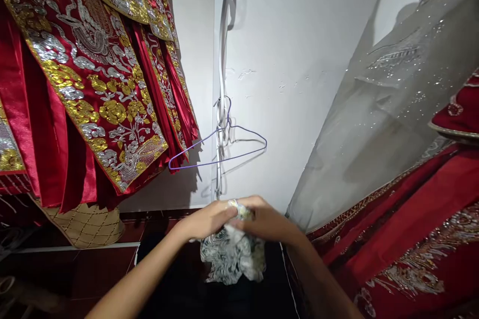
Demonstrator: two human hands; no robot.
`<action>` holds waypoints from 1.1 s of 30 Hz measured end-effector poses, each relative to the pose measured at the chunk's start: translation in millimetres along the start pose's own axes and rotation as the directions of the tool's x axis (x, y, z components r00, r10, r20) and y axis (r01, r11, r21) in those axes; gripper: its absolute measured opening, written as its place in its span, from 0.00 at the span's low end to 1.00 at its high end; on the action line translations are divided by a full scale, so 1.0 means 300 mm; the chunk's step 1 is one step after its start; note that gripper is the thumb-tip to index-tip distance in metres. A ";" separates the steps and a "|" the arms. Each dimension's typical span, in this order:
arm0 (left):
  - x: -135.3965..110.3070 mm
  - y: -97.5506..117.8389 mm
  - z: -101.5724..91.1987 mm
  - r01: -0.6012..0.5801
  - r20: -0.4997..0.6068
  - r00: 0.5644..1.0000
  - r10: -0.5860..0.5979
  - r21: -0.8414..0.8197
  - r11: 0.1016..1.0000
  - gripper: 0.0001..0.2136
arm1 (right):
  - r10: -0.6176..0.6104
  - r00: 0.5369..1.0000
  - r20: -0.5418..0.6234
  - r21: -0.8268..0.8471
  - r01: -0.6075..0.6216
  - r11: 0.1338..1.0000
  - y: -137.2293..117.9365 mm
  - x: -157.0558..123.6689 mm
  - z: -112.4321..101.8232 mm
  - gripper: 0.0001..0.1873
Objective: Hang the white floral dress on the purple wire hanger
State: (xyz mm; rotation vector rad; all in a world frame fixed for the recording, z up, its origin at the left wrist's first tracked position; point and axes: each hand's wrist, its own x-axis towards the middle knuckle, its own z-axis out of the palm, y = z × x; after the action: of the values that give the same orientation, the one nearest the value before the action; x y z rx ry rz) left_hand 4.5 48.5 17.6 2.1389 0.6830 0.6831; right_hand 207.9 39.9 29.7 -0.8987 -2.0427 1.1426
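Both of my hands hold a bunched, gathered cloth [234,254] with a white and dark green pattern, low in the middle of the head view. My left hand [209,219] grips its top from the left, the thumb pressed over the fabric. From the right, my right hand [264,219] closes on the same top edge, slightly smeared by motion. Loose folds hang below the fingers. Above the hands, a thin purple wire hanger [217,161] hangs bare from a white strip on the wall, touched by neither hand.
Red garments with gold and silver embroidery [112,109] hang at the left. On the right are a sheer, glittering grey-white fabric [374,109] and a red beaded garment [404,199]. A white wall [292,35] stands ahead, above a dark red tiled floor [93,269].
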 end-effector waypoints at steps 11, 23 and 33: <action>-0.161 0.031 -0.176 0.271 -0.275 0.949 -0.151 0.477 0.836 0.15 | -0.191 0.863 -0.467 -0.251 0.078 0.965 0.181 0.409 -0.163 0.19; -0.184 -0.071 -0.409 0.304 -0.473 0.858 -0.200 0.154 0.940 0.05 | -0.074 0.929 -0.362 -0.611 -0.177 0.772 0.121 0.140 -0.291 0.10; -0.178 0.063 -0.479 0.475 -0.329 0.880 -0.344 0.588 0.654 0.13 | 0.041 0.944 -0.329 -0.628 -0.251 0.737 0.080 0.151 -0.298 0.14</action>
State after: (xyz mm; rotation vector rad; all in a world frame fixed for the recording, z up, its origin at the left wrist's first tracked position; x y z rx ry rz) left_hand -123.5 75.5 99.6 2.4023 1.6717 0.4184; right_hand 257.6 126.4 55.4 -1.4984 -2.1607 0.2692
